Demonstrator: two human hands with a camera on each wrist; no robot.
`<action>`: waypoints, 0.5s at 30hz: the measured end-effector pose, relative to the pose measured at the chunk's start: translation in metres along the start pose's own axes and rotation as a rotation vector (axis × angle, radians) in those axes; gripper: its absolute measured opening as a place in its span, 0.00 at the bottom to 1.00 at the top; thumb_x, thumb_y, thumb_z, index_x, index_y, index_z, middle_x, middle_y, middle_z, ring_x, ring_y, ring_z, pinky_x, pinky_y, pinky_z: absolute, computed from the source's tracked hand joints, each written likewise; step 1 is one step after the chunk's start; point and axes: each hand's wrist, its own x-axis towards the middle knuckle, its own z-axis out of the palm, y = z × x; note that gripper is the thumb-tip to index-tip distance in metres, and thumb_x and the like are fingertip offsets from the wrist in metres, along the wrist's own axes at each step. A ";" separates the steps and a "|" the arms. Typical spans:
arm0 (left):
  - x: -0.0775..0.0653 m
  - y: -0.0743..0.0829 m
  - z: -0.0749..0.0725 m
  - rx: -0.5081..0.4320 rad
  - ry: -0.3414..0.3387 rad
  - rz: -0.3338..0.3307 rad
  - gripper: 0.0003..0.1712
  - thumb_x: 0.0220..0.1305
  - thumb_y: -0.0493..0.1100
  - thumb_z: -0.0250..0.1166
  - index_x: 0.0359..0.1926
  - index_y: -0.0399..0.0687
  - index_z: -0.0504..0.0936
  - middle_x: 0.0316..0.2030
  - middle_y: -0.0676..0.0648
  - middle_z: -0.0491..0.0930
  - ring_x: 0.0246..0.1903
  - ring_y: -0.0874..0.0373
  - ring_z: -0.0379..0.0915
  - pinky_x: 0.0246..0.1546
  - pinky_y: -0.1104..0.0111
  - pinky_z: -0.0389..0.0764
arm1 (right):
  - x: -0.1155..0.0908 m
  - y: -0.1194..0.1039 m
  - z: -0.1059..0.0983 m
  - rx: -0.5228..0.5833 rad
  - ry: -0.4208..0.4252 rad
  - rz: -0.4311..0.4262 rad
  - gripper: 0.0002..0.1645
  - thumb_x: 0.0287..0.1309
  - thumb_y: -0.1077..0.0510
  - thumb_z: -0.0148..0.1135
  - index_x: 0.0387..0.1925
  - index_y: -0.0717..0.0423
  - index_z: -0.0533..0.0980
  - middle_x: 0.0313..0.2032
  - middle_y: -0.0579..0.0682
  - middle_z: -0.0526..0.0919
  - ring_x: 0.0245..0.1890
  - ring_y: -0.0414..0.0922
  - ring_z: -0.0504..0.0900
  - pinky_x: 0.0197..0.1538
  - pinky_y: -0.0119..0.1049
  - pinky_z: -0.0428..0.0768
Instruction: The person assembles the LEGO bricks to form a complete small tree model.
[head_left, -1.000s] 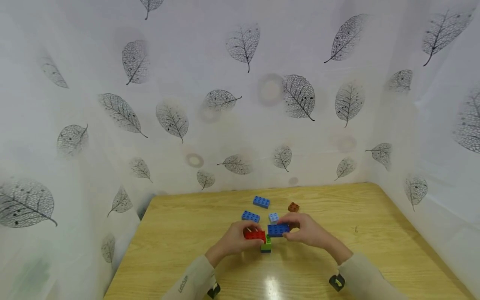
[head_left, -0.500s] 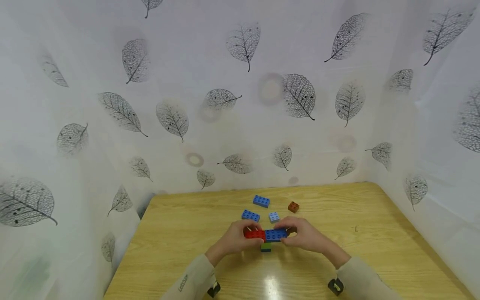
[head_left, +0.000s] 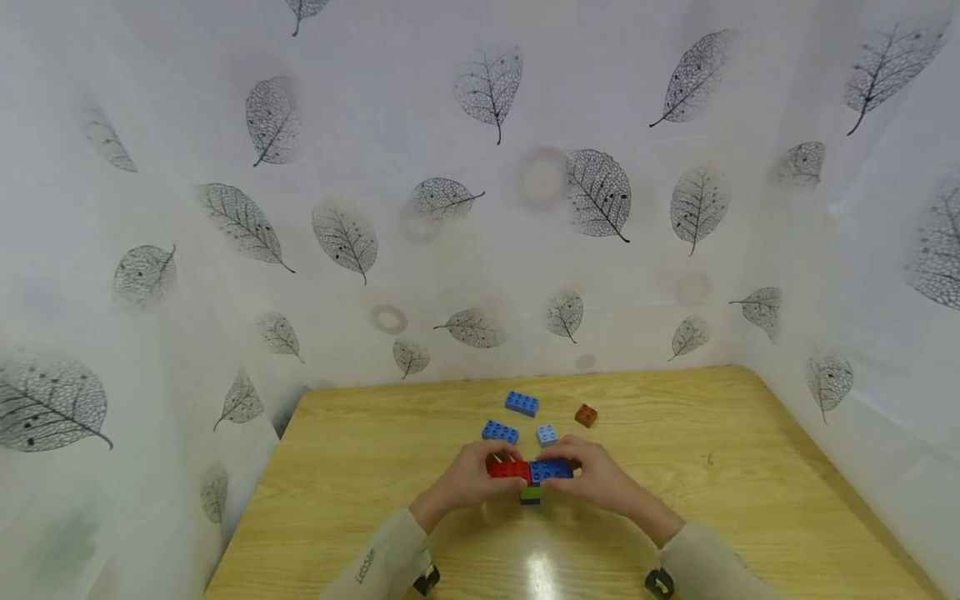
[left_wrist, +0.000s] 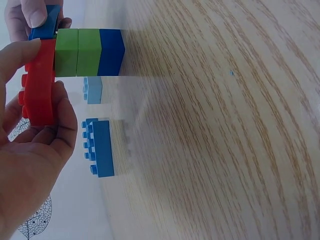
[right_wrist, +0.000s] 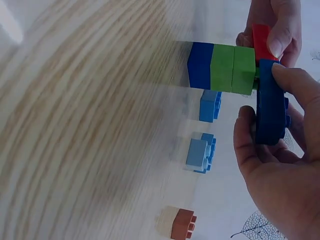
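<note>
A small tower stands on the table, with a dark blue brick (left_wrist: 111, 52) at the bottom and two green bricks (left_wrist: 78, 52) above it. On its top, the long red brick (head_left: 508, 470) juts out to the left, pinched between the thumb and fingers of my left hand (head_left: 468, 479). My right hand (head_left: 600, 477) grips a long blue brick (head_left: 551, 468) by its sides, end to end with the red one. In the right wrist view, the blue brick (right_wrist: 271, 102) overhangs the tower, with a bit of green stud showing in a narrow gap beneath it.
Behind the hands lie two blue bricks, a farther one (head_left: 522, 403) and a nearer one (head_left: 500, 432). A light blue brick (head_left: 547, 434) and a brown brick (head_left: 586, 415) lie to their right. A leaf-printed curtain (head_left: 510, 267) surrounds the wooden table (head_left: 345, 500) at the back and sides.
The right hand has brought the blue brick left and down against the red brick's end, over the tower. Its thumb has since slid left along the brick. The left hand stays in place.
</note>
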 end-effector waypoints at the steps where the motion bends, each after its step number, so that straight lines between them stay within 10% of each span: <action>1: 0.000 -0.001 0.000 0.002 0.000 0.002 0.15 0.65 0.50 0.76 0.50 0.55 0.86 0.41 0.56 0.84 0.37 0.66 0.76 0.40 0.73 0.80 | 0.000 -0.001 0.001 -0.013 0.004 0.003 0.24 0.65 0.47 0.73 0.58 0.52 0.84 0.50 0.48 0.84 0.45 0.36 0.78 0.47 0.31 0.80; 15: 0.000 -0.001 0.002 0.010 0.008 0.017 0.16 0.65 0.50 0.76 0.51 0.53 0.86 0.42 0.54 0.84 0.38 0.64 0.76 0.40 0.73 0.79 | 0.003 -0.006 0.004 0.006 0.008 0.029 0.22 0.64 0.45 0.74 0.56 0.45 0.84 0.54 0.48 0.84 0.53 0.45 0.80 0.53 0.35 0.80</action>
